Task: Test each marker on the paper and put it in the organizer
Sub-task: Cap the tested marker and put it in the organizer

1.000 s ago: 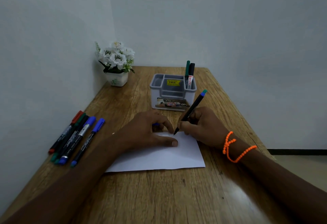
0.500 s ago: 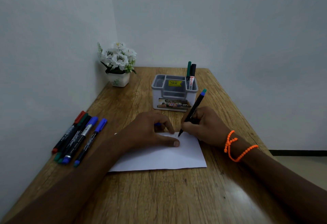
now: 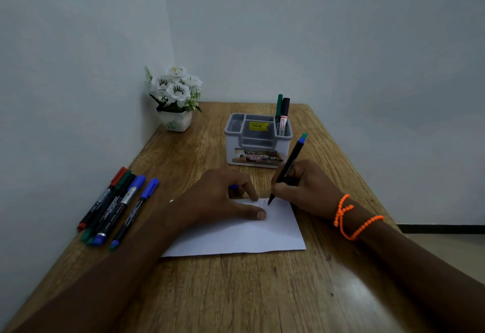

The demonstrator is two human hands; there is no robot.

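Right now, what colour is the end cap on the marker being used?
Teal-blue, on the marker in the right hand; head view.

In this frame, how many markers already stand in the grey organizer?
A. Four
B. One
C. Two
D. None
C: two markers, a green-capped one and a black-capped one, stand upright together in the right rear compartment of the organizer. A third marker is in the right hand, its tip on the paper.
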